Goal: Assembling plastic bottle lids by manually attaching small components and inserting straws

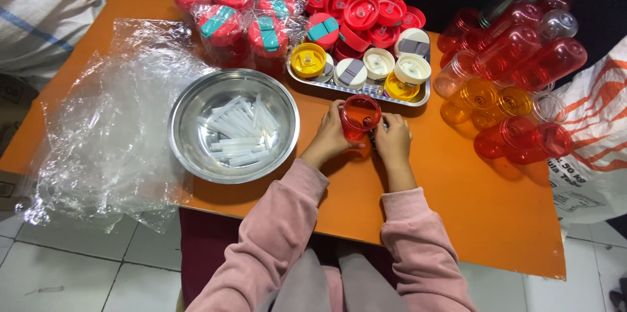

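From the head view, a round steel bowl (234, 125) sits on the orange surface (457, 194) to the left of the hands and holds a loose heap of short white plastic tubes (236, 130). Behind the hands lies a shallow metal tray (358, 90) carrying round lids (379, 64) in yellow, white and red, some with grey flaps. More red lids (366, 11) are stacked just beyond the tray, and further back left are red lids with teal flaps wrapped in clear bags (228, 5). To the right, a pile of clear red and orange bottles (509, 70) lies on its side, reaching to the edge of a white and orange sack (594, 135). Crumpled clear plastic sheeting (104, 122) covers the left part of the surface and hangs over its edge.

Nothing stands between the hands and the tray; the bowl is just beside the left wrist.

The left hand (330, 139) has its grip closed around a small red bottle (359, 118), held just in front of the tray with its open mouth tilted up towards the camera. The right hand (394, 139) touches the bottle's right side, fingers curled in; a small dark piece shows between the hands, too small to tell what it is or whether the right grip holds it.
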